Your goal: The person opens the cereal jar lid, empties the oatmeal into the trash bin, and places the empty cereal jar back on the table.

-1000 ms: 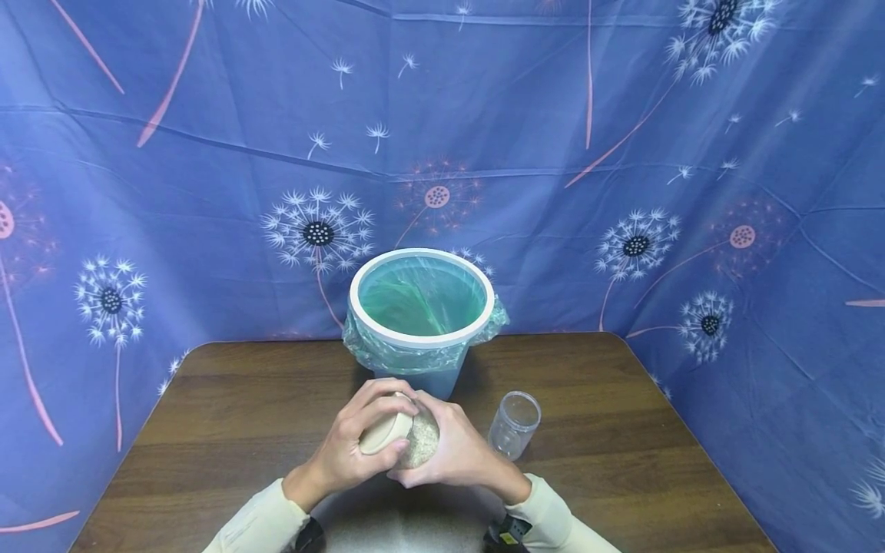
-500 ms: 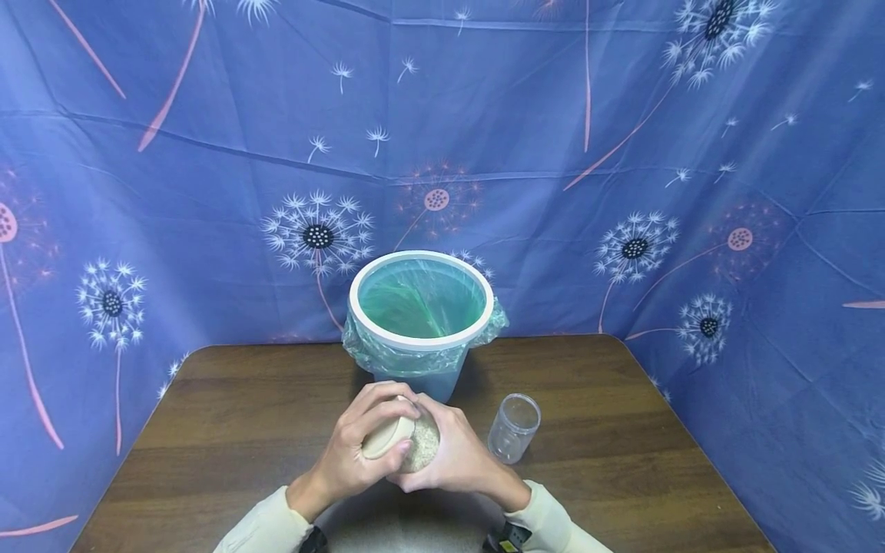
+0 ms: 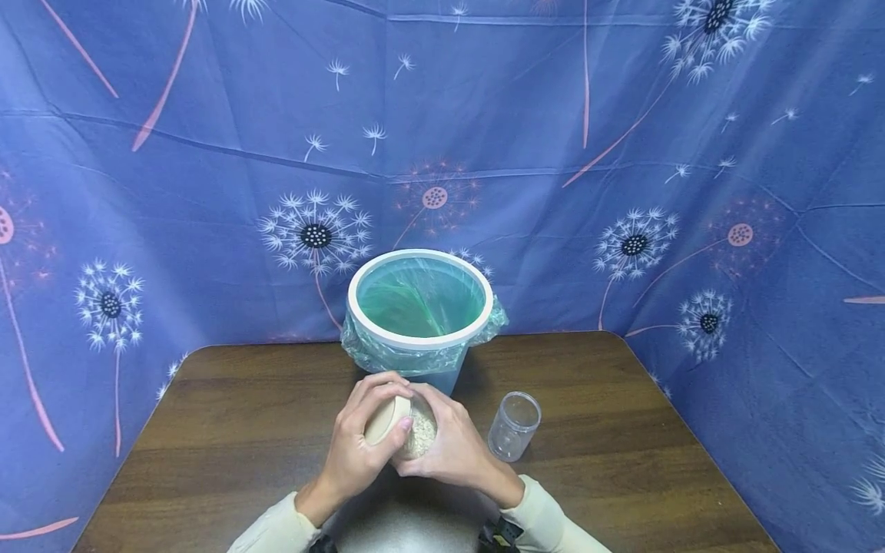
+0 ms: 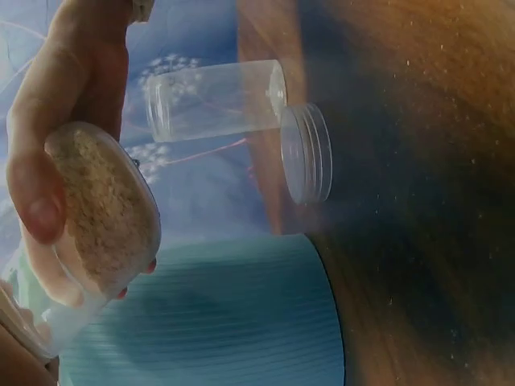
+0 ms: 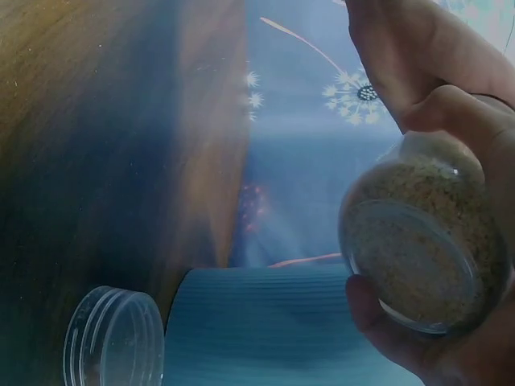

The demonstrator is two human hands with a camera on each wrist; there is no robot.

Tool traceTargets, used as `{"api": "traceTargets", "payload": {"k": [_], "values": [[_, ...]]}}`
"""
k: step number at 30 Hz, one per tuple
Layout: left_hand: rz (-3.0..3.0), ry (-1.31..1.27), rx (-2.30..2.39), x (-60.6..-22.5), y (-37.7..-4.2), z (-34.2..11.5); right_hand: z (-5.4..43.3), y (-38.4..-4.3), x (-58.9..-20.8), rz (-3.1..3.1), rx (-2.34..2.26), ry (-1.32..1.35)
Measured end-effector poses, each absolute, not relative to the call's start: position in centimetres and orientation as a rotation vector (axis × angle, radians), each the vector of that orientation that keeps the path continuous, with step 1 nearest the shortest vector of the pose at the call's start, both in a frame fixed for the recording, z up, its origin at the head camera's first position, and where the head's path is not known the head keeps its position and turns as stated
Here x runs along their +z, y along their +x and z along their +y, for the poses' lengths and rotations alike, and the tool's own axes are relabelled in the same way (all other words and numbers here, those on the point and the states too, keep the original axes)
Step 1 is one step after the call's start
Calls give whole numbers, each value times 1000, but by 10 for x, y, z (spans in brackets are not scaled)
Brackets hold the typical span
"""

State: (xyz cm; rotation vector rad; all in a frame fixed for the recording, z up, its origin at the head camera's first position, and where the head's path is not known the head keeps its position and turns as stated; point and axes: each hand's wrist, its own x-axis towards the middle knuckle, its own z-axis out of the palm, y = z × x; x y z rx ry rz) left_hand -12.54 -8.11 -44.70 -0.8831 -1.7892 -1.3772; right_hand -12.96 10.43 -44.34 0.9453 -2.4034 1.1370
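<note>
A clear jar (image 3: 421, 434) of pale, oat-like flakes is held tilted on its side between both hands, in front of the bin. My left hand (image 3: 349, 452) grips its cream lid (image 3: 382, 421), fingers over the far side and thumb on the near edge. Around the jar's body curls my right hand (image 3: 462, 447); the right wrist view shows the jar's round base (image 5: 414, 261) facing that camera. To the right, a clear empty jar (image 3: 515, 427) stands upright without a lid. A shallow clear threaded piece (image 4: 306, 153), lid-like, is on the table near the bin, hidden in the head view.
A blue-green ribbed bin (image 3: 442, 379) with a white rim and a green plastic liner (image 3: 387, 355) folded over it stands at the table's back middle. The brown wooden table (image 3: 608, 445) has rounded back corners. A blue dandelion-print cloth (image 3: 553, 230) hangs behind and at both sides.
My left hand has turned on the lid, which now stands more upright. Both hands and the jar have shifted up slightly toward the bin. The empty jar and bin stay put.
</note>
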Motion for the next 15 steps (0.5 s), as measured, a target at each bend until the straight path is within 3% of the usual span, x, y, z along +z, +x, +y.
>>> {"api": "traceTargets", "payload": {"k": [9,15], "values": [[-1956,-782,-1385,-443,-117,-80,107,-128,-443,-2442,1169,921],[-2087,-982,-1266,-434,-115,-94,112,-130,-439,-2450,1257,963]]}}
